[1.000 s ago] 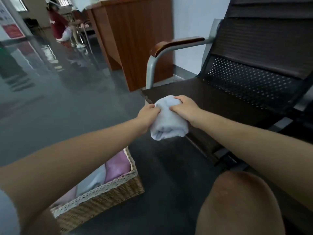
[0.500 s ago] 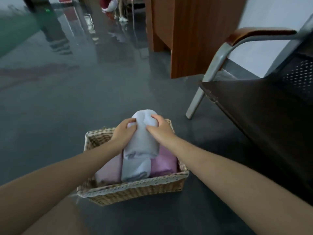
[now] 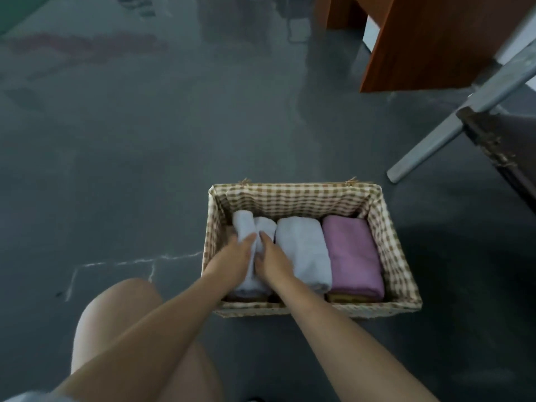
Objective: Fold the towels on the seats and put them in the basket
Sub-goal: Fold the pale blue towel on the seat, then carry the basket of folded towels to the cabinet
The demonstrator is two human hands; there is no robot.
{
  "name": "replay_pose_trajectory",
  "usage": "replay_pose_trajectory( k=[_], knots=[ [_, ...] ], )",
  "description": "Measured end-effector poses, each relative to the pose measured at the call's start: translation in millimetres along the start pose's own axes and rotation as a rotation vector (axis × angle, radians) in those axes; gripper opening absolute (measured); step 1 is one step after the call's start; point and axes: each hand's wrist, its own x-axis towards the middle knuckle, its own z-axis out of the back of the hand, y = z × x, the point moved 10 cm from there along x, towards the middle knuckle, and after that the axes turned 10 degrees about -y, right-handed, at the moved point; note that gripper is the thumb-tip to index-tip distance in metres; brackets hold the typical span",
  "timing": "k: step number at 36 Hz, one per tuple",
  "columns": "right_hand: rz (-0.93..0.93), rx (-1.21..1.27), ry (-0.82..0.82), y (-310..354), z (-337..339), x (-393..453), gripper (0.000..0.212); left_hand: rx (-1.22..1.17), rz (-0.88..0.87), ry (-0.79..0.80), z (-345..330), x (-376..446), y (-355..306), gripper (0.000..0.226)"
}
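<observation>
A wicker basket (image 3: 293,195) with a brown checked lining stands on the floor right below me. Three folded towels lie side by side in it. The left one is a white towel (image 3: 243,221); my left hand (image 3: 232,258) and my right hand (image 3: 272,261) grip it together, thumbs on top and fingers down its sides, low in the basket. A second white towel (image 3: 303,248) lies in the middle and a pink towel (image 3: 352,256) on the right.
The dark seat edge (image 3: 501,143) and its grey metal leg (image 3: 435,140) stand at the right. A brown wooden desk (image 3: 435,39) is at the top right. Dark grey floor surrounds the basket. My bare knee (image 3: 116,314) is at the lower left.
Both hands carried the white towel from the seat down to the basket and lowered it into the left slot. My view swung from the seat to straight over the basket.
</observation>
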Motion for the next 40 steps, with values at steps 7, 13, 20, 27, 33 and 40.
replay_pose_trajectory(
  k=[7, 13, 20, 27, 33, 40],
  knots=[
    [0.094, -0.015, -0.104, 0, 22, 7, 0.054, -0.137, 0.364, -0.101, -2, 2, 29, 0.067],
    [0.309, -0.137, -0.367, 9, 107, -4, 0.042, -0.094, 0.120, -0.300, 54, -1, 2, 0.045],
    [0.230, -0.587, -0.773, -37, 269, -7, 0.052, -0.213, 0.246, -0.349, 70, 13, 25, 0.058],
    [0.197, -0.385, -0.374, -90, 237, 23, 0.055, -0.271, 0.307, -0.369, 67, 30, 51, 0.058],
    [0.177, -0.239, -0.450, -94, 258, 51, 0.055, -0.472, 0.388, -0.476, 66, 44, 54, 0.055],
    [0.190, -0.205, -0.383, -75, 287, 99, 0.049, -0.485, 0.538, -0.507, 67, 49, 37, 0.051]
  ],
)
